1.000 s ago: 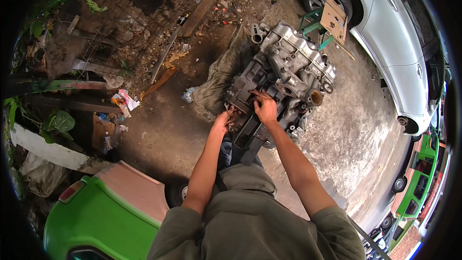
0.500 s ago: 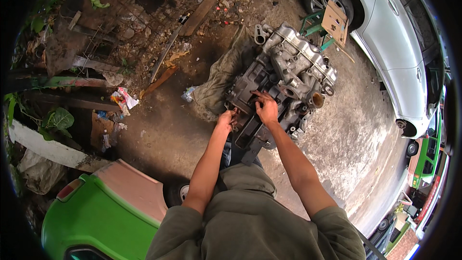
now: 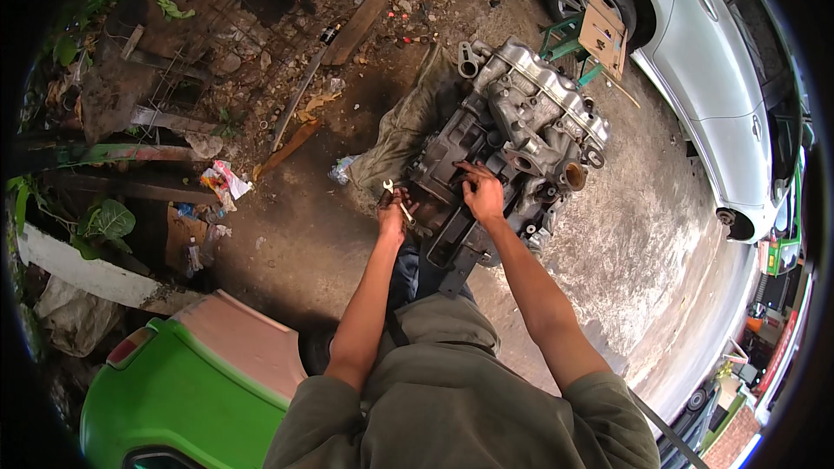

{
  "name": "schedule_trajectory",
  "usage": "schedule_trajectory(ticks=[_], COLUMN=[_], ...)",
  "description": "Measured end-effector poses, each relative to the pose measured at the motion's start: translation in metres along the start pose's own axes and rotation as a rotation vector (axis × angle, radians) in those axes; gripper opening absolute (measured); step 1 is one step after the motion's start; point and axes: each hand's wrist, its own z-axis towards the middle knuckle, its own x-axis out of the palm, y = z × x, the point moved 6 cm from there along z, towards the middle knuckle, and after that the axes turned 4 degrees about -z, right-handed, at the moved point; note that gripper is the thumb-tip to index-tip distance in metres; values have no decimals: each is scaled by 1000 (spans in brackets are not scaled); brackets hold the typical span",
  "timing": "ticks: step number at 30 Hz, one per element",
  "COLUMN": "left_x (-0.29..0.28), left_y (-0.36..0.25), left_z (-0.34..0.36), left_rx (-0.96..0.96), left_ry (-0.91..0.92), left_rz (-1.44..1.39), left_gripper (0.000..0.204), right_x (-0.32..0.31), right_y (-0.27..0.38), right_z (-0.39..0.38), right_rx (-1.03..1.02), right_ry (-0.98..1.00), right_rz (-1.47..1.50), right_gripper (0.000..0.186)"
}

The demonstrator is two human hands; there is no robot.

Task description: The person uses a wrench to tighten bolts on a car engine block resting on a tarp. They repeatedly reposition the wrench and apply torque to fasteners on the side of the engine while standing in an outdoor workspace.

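Note:
A large metal engine [image 3: 532, 113] lies on the ground in front of me, its dark block on the near left and a silvery cover on the far right. My left hand [image 3: 391, 215] is closed around a wrench [image 3: 405, 209] at the block's left edge. The wrench's open-ended jaw sticks up past the fingers. On the dark block rests my right hand [image 3: 483, 198], its fingers apart and reaching left over the surface. Nothing shows in that hand, though its fingertips are partly lost against the dark metal.
A crumpled cloth [image 3: 395, 139] lies left of the engine. Beyond it are a wooden plank [image 3: 354, 30] and scattered litter. A green stand with cardboard [image 3: 603, 39] is beside a silver car [image 3: 695, 61] at the right. A green car body [image 3: 187, 373] fills the lower left.
My left hand has drawn slightly left and back from the engine's edge, and the wrench in it now shows clearly. My right hand has stayed nearly still.

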Motion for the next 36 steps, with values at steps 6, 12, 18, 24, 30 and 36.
schedule_trajectory(ticks=[6,12,18,24,30,36], left_x=[-27,-25,12,24,32,34], left_y=[-27,-21,-15,-15,-22,-23], left_z=[11,11,15,22,14,16], left_rx=[489,100,-27,-104,-138,-141], left_ry=[-162,-152,-115,-110,-87,-70], left_rz=[955,660,418,352,348,389], left_gripper=[35,41,24,8,13,16], right_x=[-1,-4,-2,1,-1,-4], right_y=[2,5,3,0,1,6], right_z=[0,-1,-1,0,-1,0], right_rx=[17,10,-3,-24,16,-11], right_ry=[7,-15,-34,-4,-12,8], right_rz=[8,2,6,-16,-3,4], right_gripper=[16,15,14,18,20,18])
